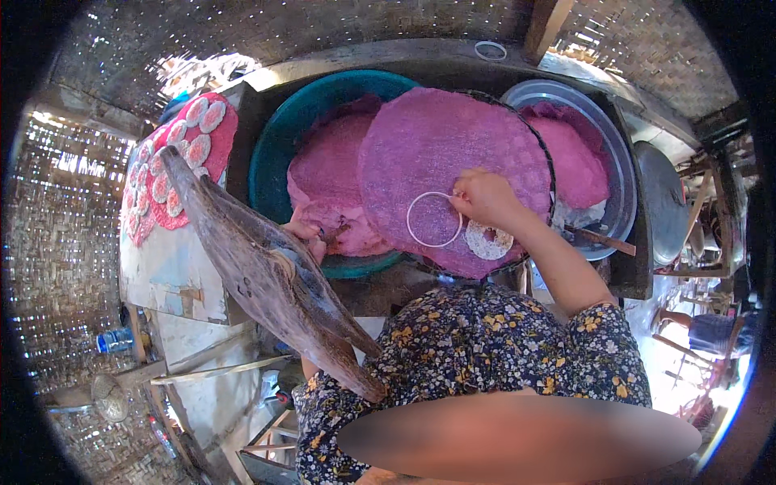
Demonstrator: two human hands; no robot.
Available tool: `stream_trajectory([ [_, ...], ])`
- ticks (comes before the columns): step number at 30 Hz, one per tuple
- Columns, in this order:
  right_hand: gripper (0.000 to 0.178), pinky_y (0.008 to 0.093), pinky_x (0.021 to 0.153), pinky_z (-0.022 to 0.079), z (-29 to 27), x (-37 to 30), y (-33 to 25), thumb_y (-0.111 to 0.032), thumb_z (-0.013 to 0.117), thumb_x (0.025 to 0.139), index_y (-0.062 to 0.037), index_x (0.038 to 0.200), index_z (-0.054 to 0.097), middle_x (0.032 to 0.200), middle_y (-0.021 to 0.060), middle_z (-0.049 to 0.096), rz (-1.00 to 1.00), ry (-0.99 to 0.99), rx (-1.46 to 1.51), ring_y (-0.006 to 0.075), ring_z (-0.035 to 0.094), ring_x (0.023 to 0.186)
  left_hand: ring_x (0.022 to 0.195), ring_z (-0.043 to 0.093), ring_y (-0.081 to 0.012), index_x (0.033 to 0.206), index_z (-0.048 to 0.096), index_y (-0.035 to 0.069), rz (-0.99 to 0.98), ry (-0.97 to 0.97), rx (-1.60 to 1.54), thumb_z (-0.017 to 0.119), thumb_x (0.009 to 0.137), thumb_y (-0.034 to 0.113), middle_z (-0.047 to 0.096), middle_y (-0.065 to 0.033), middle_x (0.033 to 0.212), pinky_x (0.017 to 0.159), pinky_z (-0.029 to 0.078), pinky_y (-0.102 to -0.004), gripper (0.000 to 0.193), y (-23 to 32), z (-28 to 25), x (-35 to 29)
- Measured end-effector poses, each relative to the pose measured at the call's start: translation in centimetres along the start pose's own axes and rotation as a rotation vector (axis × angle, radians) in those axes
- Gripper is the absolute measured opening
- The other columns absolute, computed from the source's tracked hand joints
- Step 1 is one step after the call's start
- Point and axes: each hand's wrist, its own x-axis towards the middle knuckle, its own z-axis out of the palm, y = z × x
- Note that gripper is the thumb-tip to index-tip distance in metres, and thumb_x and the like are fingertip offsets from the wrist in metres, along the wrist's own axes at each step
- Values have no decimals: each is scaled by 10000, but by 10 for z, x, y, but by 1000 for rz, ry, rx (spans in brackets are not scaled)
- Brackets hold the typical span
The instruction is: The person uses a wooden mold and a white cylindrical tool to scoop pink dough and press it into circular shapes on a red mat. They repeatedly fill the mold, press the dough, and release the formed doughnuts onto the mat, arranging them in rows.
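My right hand [485,198] pinches a thin white ring [435,245] against a pink-purple cloth [436,153] spread over a round, dark-rimmed tray. Beside the ring, under my right wrist, lies a lacy white disc [487,242] of thin strands with a hole in its middle. My left hand [309,236] is at the near edge of a teal basin [271,153], next to a moist pink mass [347,230] partly covered by pink cloth. Its fingers look curled, and what they hold is unclear. A long brown, wood-like piece [259,275] crosses in front and hides my left forearm.
At the right stands a grey basin [621,174] with pink cloth and white matter inside; a wooden handle [602,240] juts over its rim. Flower-like pink and white discs lie on a pink cloth [222,133] at the left. Another white ring [490,51] rests on the back ledge.
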Motion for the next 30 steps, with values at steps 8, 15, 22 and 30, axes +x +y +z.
stream_trajectory([
  [8,200,411,720,468,3,-4,13,-267,561,750,-82,764,634,854,89,578,2,-78,-93,291,562,844,829,557,-246,929,571,64,20,22,10,629,697,123,570,-98,816,952,322,-464,247,-1,-7,2],
  [15,340,383,707,447,-20,-13,0,-367,600,760,-74,929,630,844,62,585,-50,175,-137,245,550,842,795,574,-259,885,586,61,48,-19,73,626,686,126,581,-100,766,964,308,-487,213,3,3,-1],
  [22,697,338,832,441,-49,-47,-67,-613,362,828,-59,1247,433,1110,140,546,281,-493,1366,233,550,977,806,585,-298,858,602,60,399,-338,735,631,652,134,602,-124,765,972,299,-512,221,7,70,11],
  [30,751,356,644,505,-50,-70,-20,-691,306,791,-83,1209,449,953,142,593,513,-564,1580,254,612,763,1078,489,-346,1174,461,54,-886,-323,-1322,381,816,602,603,-104,948,999,286,-484,659,-7,112,89],
])
